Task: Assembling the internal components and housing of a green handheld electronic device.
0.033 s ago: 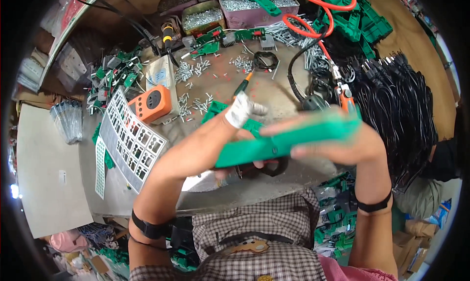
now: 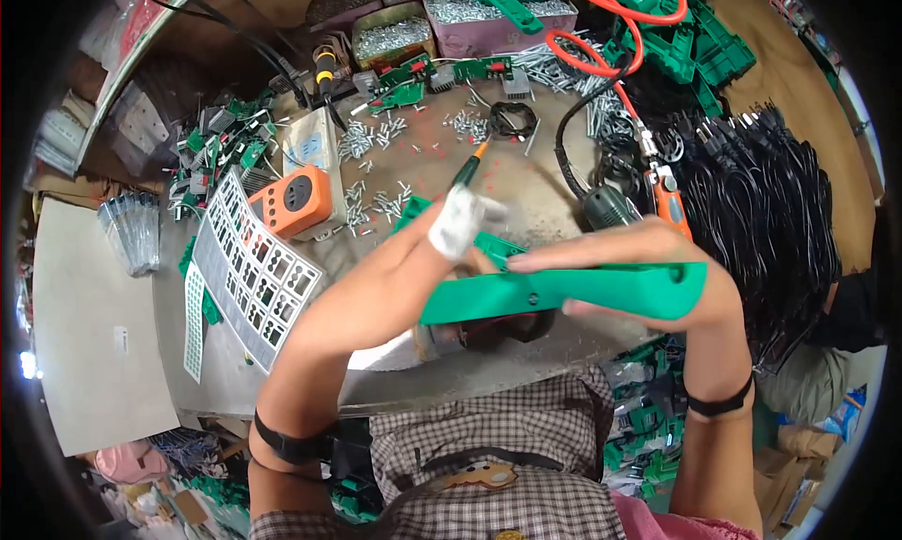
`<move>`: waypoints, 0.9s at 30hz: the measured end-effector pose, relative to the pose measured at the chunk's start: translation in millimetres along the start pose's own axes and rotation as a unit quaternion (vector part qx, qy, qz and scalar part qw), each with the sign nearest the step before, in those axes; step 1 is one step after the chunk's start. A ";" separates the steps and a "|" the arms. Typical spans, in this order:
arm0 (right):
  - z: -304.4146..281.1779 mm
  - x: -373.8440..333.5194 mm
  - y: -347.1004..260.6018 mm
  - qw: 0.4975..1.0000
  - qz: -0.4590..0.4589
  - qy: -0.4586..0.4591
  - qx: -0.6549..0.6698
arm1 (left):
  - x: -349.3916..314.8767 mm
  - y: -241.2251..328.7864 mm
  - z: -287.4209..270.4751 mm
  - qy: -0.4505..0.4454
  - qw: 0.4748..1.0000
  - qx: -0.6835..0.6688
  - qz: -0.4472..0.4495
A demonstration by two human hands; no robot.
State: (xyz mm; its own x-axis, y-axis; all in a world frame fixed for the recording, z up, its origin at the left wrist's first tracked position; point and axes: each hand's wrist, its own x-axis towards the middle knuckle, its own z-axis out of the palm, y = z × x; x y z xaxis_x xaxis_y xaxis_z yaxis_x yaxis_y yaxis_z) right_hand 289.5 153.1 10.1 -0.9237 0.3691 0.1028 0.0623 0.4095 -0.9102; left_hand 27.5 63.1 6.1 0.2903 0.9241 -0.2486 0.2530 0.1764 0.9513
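A long green plastic casing part (image 2: 564, 293) lies level between my hands, a small round hole near its middle. My right hand (image 2: 639, 249) grips its right half, fingers along the upper edge and the thumb below. At the left end my left hand (image 2: 458, 228) holds it; white wrapping covers part of this hand and its other fingers are mostly hidden behind the part. Another green plastic piece (image 2: 498, 249) lies on the table behind my hands. A dark cable loop (image 2: 526, 326) shows under the casing part.
Loose screws (image 2: 357, 138), a coiled black cable (image 2: 512, 120) and a pen-like tool with orange tip (image 2: 467, 164) lie beyond. At left are an orange socket meter (image 2: 291, 202) and a label sheet (image 2: 258, 272); at right, an orange-handled tool (image 2: 669, 206) and bundled black power cords (image 2: 752, 202).
The casing part's right end has swung down, so it now lies nearly level. My right hand has come down with it; my left hand has shifted only slightly.
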 end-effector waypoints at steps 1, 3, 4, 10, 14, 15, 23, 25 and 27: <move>-1.4 -10.5 -3.3 1.000 0.004 0.030 0.000 | -3.8 -5.9 -3.1 0.096 0.979 0.160 0.085; 7.5 -30.8 2.0 0.978 0.023 0.195 0.069 | -4.3 -18.6 -5.9 0.189 0.916 0.313 0.166; 15.8 -37.4 7.1 0.936 0.038 0.322 0.137 | -5.9 -25.6 -4.6 0.202 0.877 0.428 0.082; 21.1 -54.0 13.7 0.869 0.040 0.432 0.237 | 8.4 -31.3 -9.7 0.249 0.858 0.442 0.077; 24.9 -58.8 19.1 0.848 -0.039 0.374 0.373 | 53.0 -4.5 -38.3 0.354 0.673 0.602 0.243; 27.6 -65.2 20.4 0.845 -0.029 0.381 0.373 | 51.2 2.5 -24.9 0.324 0.702 0.588 0.240; 51.6 -67.6 21.3 0.824 -0.070 0.340 0.447 | 7.7 -34.0 96.2 -0.041 0.842 0.537 0.024; 58.8 -65.9 20.1 0.814 -0.072 0.342 0.464 | 3.8 -42.0 94.2 -0.013 0.869 0.488 0.079; 62.6 -67.4 22.9 0.822 -0.075 0.334 0.454 | -4.9 -51.1 84.8 0.022 0.889 0.439 0.129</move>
State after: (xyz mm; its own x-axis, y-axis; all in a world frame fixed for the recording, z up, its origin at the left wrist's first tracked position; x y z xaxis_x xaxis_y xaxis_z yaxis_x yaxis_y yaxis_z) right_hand 329.5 85.4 -42.8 -0.4615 0.8720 0.1631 -0.6227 -0.1874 -0.7597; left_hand 91.4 20.8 -56.8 0.4110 0.9115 -0.0164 0.8114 -0.3576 0.4624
